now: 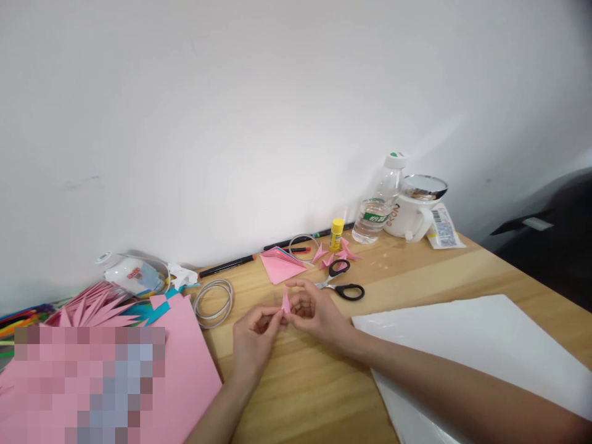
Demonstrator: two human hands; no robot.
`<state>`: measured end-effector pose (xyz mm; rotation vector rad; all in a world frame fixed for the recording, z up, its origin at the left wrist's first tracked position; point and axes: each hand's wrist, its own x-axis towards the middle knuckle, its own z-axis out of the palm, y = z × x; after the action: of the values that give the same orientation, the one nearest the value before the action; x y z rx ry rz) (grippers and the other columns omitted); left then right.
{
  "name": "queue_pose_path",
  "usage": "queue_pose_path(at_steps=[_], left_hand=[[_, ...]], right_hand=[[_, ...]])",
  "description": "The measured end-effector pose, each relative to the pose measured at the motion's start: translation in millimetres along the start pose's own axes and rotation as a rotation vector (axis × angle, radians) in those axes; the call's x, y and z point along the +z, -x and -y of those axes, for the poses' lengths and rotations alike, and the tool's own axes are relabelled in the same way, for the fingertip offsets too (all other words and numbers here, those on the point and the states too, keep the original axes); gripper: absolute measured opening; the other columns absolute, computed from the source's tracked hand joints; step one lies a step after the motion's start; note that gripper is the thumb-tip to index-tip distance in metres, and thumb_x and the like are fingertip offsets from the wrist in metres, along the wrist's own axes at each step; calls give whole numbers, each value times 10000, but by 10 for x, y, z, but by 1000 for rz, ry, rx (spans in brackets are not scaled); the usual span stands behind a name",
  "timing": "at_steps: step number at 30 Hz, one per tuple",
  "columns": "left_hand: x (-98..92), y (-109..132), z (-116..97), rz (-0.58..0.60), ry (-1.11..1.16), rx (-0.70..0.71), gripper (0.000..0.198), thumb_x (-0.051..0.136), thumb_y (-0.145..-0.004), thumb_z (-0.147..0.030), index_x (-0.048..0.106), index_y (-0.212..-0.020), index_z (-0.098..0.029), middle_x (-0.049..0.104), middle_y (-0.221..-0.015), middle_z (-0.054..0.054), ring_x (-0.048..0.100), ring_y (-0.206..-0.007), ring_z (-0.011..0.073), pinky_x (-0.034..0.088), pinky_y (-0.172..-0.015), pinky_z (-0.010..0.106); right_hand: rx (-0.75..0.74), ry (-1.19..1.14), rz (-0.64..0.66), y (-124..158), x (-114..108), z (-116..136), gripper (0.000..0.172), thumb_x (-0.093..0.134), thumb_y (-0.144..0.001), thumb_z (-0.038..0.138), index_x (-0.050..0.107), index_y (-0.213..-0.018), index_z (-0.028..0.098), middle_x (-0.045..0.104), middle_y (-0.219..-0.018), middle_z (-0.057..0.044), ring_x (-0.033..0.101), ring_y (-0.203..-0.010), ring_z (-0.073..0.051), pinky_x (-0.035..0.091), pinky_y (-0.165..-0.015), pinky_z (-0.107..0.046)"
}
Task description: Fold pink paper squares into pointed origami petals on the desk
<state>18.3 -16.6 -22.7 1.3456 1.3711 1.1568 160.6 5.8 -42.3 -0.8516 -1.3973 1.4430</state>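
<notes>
A small folded pink paper piece [285, 303] stands upright between both hands above the wooden table [300, 382]. My left hand [253, 342] pinches its lower left side with fingers closed. My right hand [314, 310] grips it from the right, fingers curled around it. Black-handled scissors [341, 280] lie just behind my right hand. A stack of pink paper squares [280, 265] lies beyond the hands, and a few folded pink pieces [340, 253] rest near a yellow glue stick [337, 233].
A large white sheet [481, 351] covers the right of the table and a big pink sheet [185, 364] the left. Wire rings [213, 302], black pens [226, 266], a water bottle [377, 206], a white mug [414, 213] and pink paper spikes [95, 308] stand along the wall.
</notes>
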Motion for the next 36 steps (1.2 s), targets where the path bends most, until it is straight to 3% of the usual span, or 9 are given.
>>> queue_pose_path(at_steps=[4, 6, 12, 20, 30, 36], left_hand=[[18, 9, 30, -6, 17, 33, 81, 647, -670, -217, 640, -697, -141, 665, -702, 41, 644, -645, 164, 526, -632, 255], [23, 10, 44, -5, 31, 14, 89, 647, -663, -216, 628, -694, -136, 670, -693, 44, 648, -637, 164, 528, -634, 258], [20, 8, 40, 26, 52, -22, 114, 644, -656, -202, 604, -736, -132, 681, -675, 46, 651, -636, 156, 527, -631, 248], [54, -9, 20, 28, 85, 17, 94, 639, -642, -177, 573, -700, -142, 660, -661, 20, 644, -621, 137, 527, -614, 228], [29, 20, 108, 32, 28, 45, 90, 622, -688, -206, 580, -731, -140, 682, -692, 42, 662, -639, 157, 536, -635, 258], [41, 15, 74, -3, 24, 67, 87, 628, -682, -213, 591, -709, -139, 688, -686, 47, 666, -642, 167, 540, -639, 272]], right_hand=[[-10, 112, -41, 9, -14, 8, 161, 624, -693, 241, 514, -786, 169, 607, -715, -9, 583, -629, -121, 468, -573, -235], [-3, 164, -31, 1, -26, 3, 131, 627, -692, 264, 556, -703, 154, 610, -681, -19, 574, -609, -125, 460, -566, -240], [62, 4, -26, -28, -33, 36, 225, 676, -641, 341, 602, -719, 142, 629, -677, -22, 603, -621, -146, 488, -609, -269], [86, -45, -19, -28, -32, 71, 287, 713, -585, 372, 605, -716, 140, 636, -672, -17, 610, -612, -143, 500, -628, -282], [67, -40, -27, -26, -27, 40, 286, 716, -581, 379, 600, -716, 156, 642, -664, -17, 614, -612, -153, 501, -611, -283], [39, 22, -38, -31, -36, 54, 165, 652, -661, 310, 647, -708, 152, 664, -678, -27, 612, -624, -151, 491, -624, -273]])
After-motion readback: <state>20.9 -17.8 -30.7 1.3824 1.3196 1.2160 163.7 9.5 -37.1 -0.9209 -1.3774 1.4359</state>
